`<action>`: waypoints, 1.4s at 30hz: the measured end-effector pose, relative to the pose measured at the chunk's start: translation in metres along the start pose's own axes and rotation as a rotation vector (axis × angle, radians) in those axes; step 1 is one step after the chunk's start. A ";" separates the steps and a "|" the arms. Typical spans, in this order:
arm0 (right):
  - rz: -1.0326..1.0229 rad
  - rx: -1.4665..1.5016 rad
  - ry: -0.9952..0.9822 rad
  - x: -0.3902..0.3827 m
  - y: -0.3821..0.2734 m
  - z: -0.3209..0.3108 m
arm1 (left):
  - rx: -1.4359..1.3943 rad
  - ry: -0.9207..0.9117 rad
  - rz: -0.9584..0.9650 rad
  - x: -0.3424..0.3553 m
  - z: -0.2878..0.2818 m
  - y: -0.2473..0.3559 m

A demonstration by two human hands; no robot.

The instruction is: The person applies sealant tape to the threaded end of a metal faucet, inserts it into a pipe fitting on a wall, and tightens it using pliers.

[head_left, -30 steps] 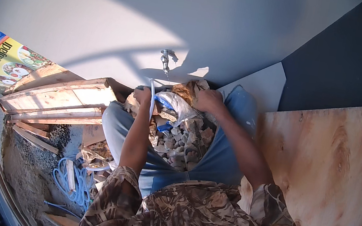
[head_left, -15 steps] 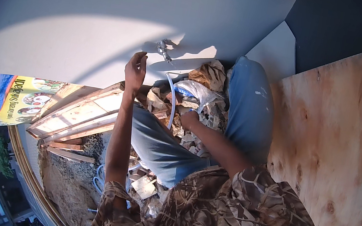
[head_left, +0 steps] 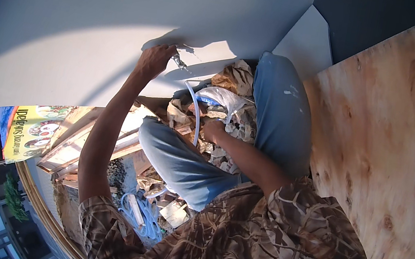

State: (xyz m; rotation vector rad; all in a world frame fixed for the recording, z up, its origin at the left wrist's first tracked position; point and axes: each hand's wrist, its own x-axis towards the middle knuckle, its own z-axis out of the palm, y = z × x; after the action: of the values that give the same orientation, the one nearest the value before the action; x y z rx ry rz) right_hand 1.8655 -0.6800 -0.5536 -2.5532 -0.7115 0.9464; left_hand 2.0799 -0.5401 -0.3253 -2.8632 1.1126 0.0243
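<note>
My left hand is closed on the metal tap on the pale wall, covering its upper part. My right hand is low between my legs among broken rubble, its fingers curled down and what they hold hidden. Just left of it, a pale flexible hose rises toward the tap, its upper end below the spout. Behind my right hand lie a white-and-blue plastic sack and crumpled brown paper.
A large plywood sheet is at my right, against the wall corner. Timber boards, a yellow banner and a coiled blue hose lie at my left. My bent knees flank the rubble.
My left hand has risen from the pile beside the hose onto the tap. My right hand has moved down and left from the brown paper into the rubble. The view has shifted.
</note>
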 end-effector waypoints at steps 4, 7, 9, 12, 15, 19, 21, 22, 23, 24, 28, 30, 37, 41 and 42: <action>0.000 0.033 0.048 0.010 0.001 0.008 | -0.012 -0.114 -0.311 -0.001 -0.009 0.019; -0.021 0.025 0.039 0.014 0.007 0.011 | -0.109 -0.057 -0.227 0.001 -0.003 0.012; -0.021 0.028 0.032 0.010 0.004 0.011 | -0.167 -0.012 -0.132 -0.003 0.004 0.003; -0.004 0.047 0.028 0.006 0.002 0.004 | -0.194 0.001 -0.061 -0.004 0.002 -0.003; 0.010 0.065 0.020 0.005 0.003 0.001 | -0.121 -0.024 -0.103 0.000 -0.001 0.003; 0.003 0.089 0.013 0.005 0.004 -0.002 | -0.092 -0.020 -0.227 -0.004 0.003 0.009; 0.025 0.081 0.007 0.005 0.003 -0.001 | -0.157 0.014 -0.188 -0.007 0.001 0.005; 0.039 0.078 0.005 0.006 0.004 -0.001 | -0.189 0.032 -0.165 -0.006 0.000 0.004; 0.037 0.087 -0.014 0.007 0.005 -0.001 | -0.232 0.067 -0.168 -0.006 -0.001 0.005; 0.035 0.097 -0.033 0.008 0.007 0.000 | -0.276 0.102 -0.170 -0.009 -0.001 0.007; 0.004 0.133 -0.047 0.011 0.005 0.000 | -0.420 0.188 -0.308 -0.032 0.023 0.001; 0.027 0.103 -0.039 0.012 0.004 0.001 | -0.445 0.248 -0.342 -0.037 0.036 0.012; 0.013 0.120 -0.049 0.006 0.007 0.002 | -0.563 0.249 -0.522 -0.046 0.070 0.056; 0.053 0.142 -0.060 0.001 0.002 -0.005 | -0.816 0.593 -0.682 -0.037 0.097 0.080; 0.058 0.141 -0.059 -0.001 0.000 -0.007 | -0.821 0.604 -0.693 -0.037 0.101 0.082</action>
State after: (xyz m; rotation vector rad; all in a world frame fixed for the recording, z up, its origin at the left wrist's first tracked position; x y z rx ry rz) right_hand 1.8694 -0.6818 -0.5479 -2.4440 -0.5678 1.0562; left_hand 1.9978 -0.5682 -0.4294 -3.9892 -0.0013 -0.5785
